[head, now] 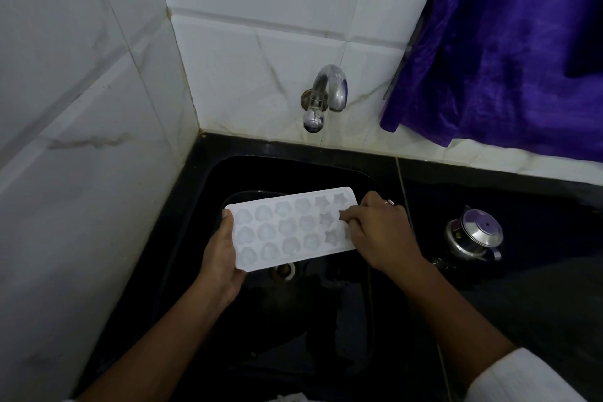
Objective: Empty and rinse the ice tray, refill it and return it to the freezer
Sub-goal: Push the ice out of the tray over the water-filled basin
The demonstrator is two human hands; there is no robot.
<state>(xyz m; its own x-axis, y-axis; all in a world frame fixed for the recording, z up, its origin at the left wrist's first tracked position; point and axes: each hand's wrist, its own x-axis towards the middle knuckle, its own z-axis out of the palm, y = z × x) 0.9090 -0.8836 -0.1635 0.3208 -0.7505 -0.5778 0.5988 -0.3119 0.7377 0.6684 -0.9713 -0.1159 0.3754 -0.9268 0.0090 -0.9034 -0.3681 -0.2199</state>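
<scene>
A white plastic tray, rectangular with rounded corners and moulded heart and star pockets, is held face up over a glossy black sink. The left hand grips its left short end, thumb curled over the top edge, fingers underneath. The right hand rests on the right end, fingers bent, fingertips pressing at the star pockets. A curved chrome tap juts from white marbled tiles. A shiny steel pot stands on the black counter; purple velvety cloth hangs above.
</scene>
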